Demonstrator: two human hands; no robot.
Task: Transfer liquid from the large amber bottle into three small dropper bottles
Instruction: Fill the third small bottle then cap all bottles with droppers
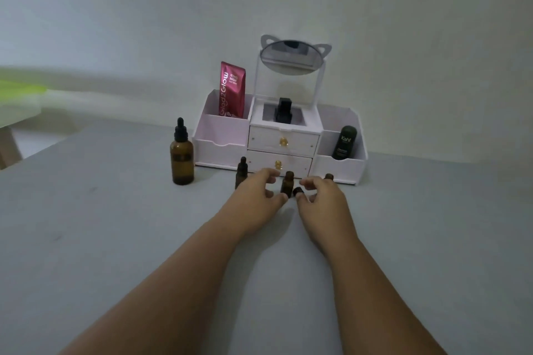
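Observation:
The large amber bottle (182,157) with a black dropper cap stands upright at the left. A capped small dropper bottle (241,171) stands just left of my left hand (258,192). The middle small bottle (287,183) stands uncapped between my hands. My left thumb rests against its lower side and the other fingers are curled apart beside it. My right hand (321,196) pinches a black dropper cap (298,191) next to that bottle. The third small bottle (329,176) is mostly hidden behind my right hand.
A white cosmetic organizer (222,147) with drawers and a cat-ear mirror (291,57) stands right behind the bottles. It holds a red pouch (232,89) and a dark tube (344,143). The grey tabletop (115,239) stretches toward me. A table edge shows at far left.

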